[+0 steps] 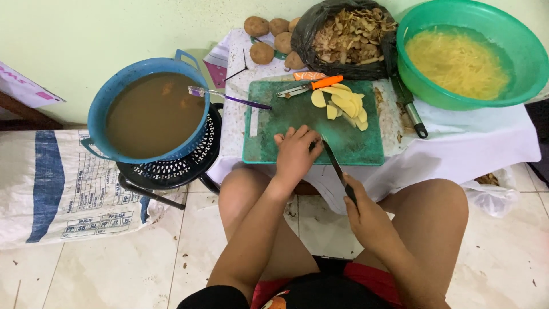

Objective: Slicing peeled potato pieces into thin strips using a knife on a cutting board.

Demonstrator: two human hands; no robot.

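A white sack (57, 183) with a blue stripe and blue print lies on the floor at the left, beside a blue tub (150, 111) of brown water standing on a black basket (189, 160). A black bag (343, 37) of peelings sits at the desk's (469, 143) far edge, whole potatoes (271, 37) left of it, and a green bowl (474, 54) of cut strips at the far right corner. On the green board (311, 129) lie potato slices (343, 103) and an orange peeler (309, 86). The left hand (294, 154) presses down at the board's near edge, fingers curled over something hidden beneath them. The right hand (366, 212) grips a knife (334, 163), whose blade tip lies just beside the left fingers, well apart from the slices.
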